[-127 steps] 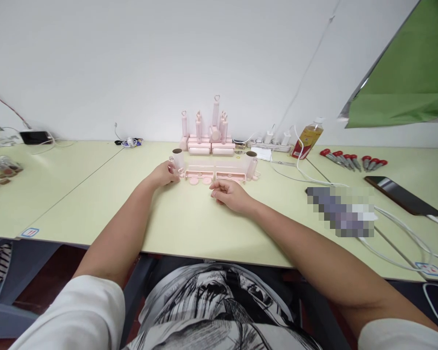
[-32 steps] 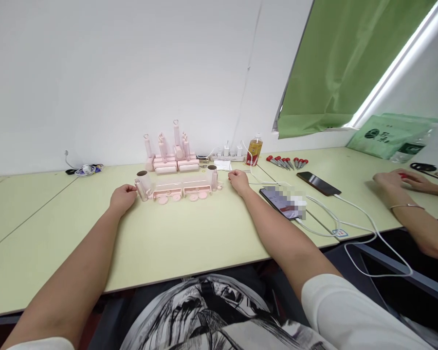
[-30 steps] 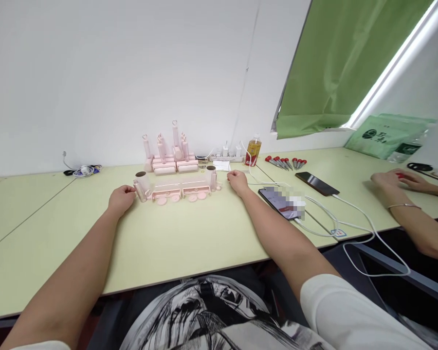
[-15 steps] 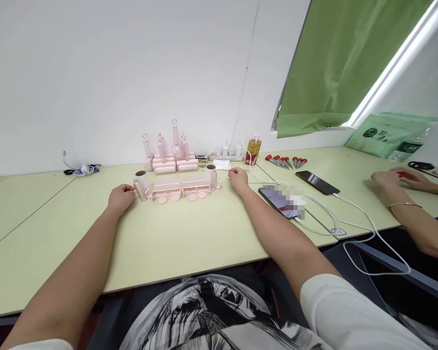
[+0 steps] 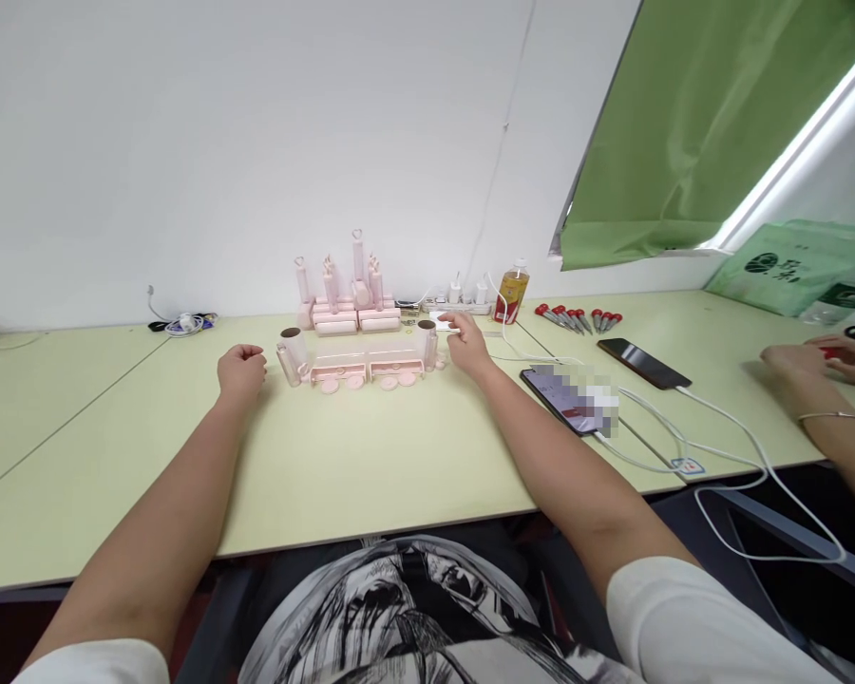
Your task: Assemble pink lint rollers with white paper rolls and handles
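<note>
My left hand (image 5: pixel 242 370) rests on the table with its fingers curled, just left of the pink parts. Nothing shows in it. My right hand (image 5: pixel 468 344) is right of the parts, thumb and fingers apart, holding nothing. Between the hands stand a white roll with a brown core (image 5: pixel 294 348) and another white roll (image 5: pixel 427 342), with a small pink tube (image 5: pixel 289 366) beside the left one. Two shallow pink trays (image 5: pixel 338 369) lie between the rolls, with several pink discs (image 5: pixel 355 382) in front. A white paper (image 5: pixel 442 321) lies behind my right fingers.
Pink cylinders and upright handles (image 5: pixel 358 256) are grouped by the wall. Further right are a power strip (image 5: pixel 463 306), a drink bottle (image 5: pixel 512 291), red-handled screwdrivers (image 5: pixel 566 318) and two phones (image 5: pixel 644 363) with white cables. A co-worker's hands (image 5: pixel 802 366) are at far right.
My left hand has drawn slightly away from the small tube. My right fingers have spread from a pinch. The whole view has shifted, moving things rightward in the picture.
</note>
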The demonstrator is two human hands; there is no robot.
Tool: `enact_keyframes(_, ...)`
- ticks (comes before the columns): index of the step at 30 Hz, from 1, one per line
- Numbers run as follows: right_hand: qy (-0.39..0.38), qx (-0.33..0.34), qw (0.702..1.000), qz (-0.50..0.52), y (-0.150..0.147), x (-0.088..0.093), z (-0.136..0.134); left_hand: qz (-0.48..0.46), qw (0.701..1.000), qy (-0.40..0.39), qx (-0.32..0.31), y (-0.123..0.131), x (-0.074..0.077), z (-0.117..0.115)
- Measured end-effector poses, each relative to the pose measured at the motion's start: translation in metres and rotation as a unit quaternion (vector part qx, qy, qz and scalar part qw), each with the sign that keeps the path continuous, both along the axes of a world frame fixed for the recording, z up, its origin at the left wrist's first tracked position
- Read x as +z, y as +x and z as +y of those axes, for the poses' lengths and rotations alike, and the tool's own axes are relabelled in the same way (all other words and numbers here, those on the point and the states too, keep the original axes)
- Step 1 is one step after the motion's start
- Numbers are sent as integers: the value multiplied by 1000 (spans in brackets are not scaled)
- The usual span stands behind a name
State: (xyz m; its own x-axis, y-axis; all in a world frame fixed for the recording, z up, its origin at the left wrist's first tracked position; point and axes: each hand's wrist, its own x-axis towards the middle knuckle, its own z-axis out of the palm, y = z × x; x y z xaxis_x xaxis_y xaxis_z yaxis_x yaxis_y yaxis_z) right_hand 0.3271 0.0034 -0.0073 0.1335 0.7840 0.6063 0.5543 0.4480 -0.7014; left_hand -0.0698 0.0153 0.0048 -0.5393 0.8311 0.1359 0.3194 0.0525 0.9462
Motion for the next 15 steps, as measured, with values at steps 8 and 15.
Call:
enact_keyframes(8,-42,45,995,-79,-16,-3,-5,-13,994,104,39,-9,2,10)
enact_keyframes(15,-94,29,992,-75,-23,-3,-10,18,974,221,44,-4,13,3)
